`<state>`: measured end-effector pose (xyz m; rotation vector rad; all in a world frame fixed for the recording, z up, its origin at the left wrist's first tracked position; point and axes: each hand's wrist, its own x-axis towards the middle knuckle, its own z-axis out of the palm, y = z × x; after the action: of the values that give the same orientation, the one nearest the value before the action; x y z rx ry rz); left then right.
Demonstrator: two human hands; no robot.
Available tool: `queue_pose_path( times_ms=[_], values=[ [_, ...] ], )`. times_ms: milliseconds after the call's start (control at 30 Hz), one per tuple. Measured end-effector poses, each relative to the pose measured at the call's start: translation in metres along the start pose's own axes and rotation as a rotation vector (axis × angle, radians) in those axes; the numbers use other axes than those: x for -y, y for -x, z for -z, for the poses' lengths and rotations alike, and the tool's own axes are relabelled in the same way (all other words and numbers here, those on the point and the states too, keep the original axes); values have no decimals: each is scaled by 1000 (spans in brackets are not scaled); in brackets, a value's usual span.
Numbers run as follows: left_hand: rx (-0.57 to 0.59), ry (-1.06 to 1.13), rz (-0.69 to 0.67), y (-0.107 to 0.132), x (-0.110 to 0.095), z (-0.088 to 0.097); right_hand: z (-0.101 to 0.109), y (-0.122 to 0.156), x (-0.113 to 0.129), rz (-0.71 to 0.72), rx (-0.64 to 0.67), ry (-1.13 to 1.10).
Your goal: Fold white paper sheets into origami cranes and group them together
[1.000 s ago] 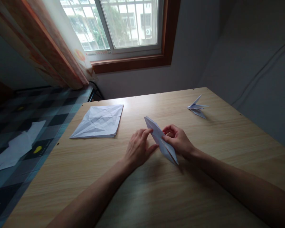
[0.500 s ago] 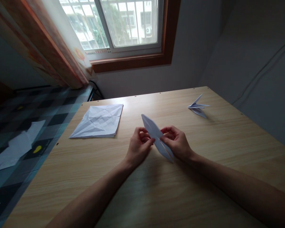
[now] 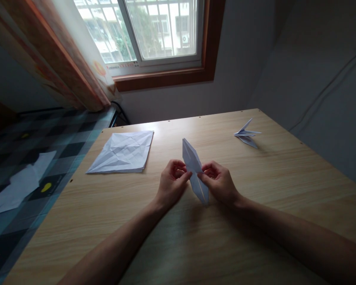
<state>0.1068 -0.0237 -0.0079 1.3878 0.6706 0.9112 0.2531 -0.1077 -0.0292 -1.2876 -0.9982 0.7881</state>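
A folded piece of white paper, long and pointed with a slit down its near half, is held up over the middle of the table. My left hand pinches its left edge between thumb and fingers. On the opposite edge, my right hand grips it the same way, thumb on the near face. The fingertips behind the paper are partly hidden. Farther back on the right rests a finished-looking origami crane with thin points. A stack of creased white paper sheets lies flat to the left.
The wooden table ends at a back edge below a window. Left of it, a lower surface with a checked cloth carries loose paper scraps. A curtain hangs at the upper left.
The folded paper has turned in my hands, from slanting toward the lower right to standing more upright. My right hand has shifted slightly. The crane and paper stack stay put.
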Motion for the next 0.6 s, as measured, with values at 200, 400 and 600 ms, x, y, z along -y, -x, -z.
queue_pose_path(
  times_ms=[200,400,600],
  values=[
    [7,26,13,0,2,-1,-1,1,0,17,4,6],
    [7,41,-26,2,5,-1,-2,1,-2,8,27,-66],
    [4,-210,-112,6,4,1,-3,1,-2,27,36,-45]
  ],
)
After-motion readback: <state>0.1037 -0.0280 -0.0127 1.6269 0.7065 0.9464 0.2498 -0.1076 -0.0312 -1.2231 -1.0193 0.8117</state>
